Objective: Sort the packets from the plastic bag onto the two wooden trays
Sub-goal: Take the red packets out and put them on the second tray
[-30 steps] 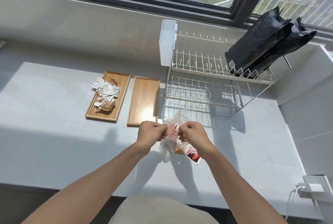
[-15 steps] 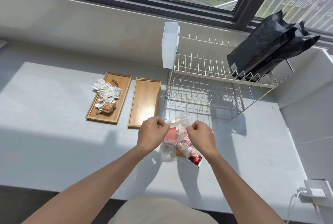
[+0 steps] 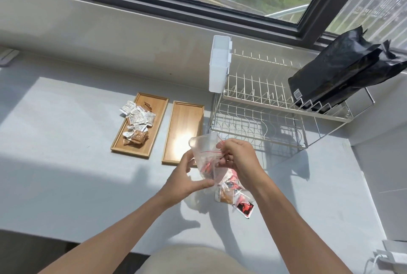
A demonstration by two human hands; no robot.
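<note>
1. The clear plastic zip bag with a red seal line (image 3: 207, 159) is held up just in front of the near end of the empty right-hand wooden tray (image 3: 184, 132), its lower part sagging onto the grey bench (image 3: 66, 163)
2. The left hand (image 3: 185, 182) grips the bag's left side low down, thumb across the front of the film; the right hand (image 3: 239, 160) pinches the bag's mouth near the red seal, fingers closed on the plastic
3. Red and brown packets (image 3: 233, 192) are bunched in the bottom of the bag, on the side away from the empty tray; one red-and-black packet (image 3: 244, 207) lies at the bag's far corner, and I cannot tell whether it is inside the film or already out on the bench
4. The left-hand wooden tray (image 3: 141, 125), just beside the empty tray, already carries a heap of white and brown packets (image 3: 137, 122), so the step in hand looks like getting the bag open to reach the rest
5. Risks, as I judge them: the thin film could slip from the pinch and the mouth stay shut; pulling the sides apart hard could tear the bag or jolt packets out over the bench rather than onto the empty tray
6. With the weight hanging low and to one side, tipping the bag could dump mixed packets together and undo the sort; a white packet (image 3: 127, 108) already overhangs the far-left rim of the filled tray and a knock could push it off
</note>
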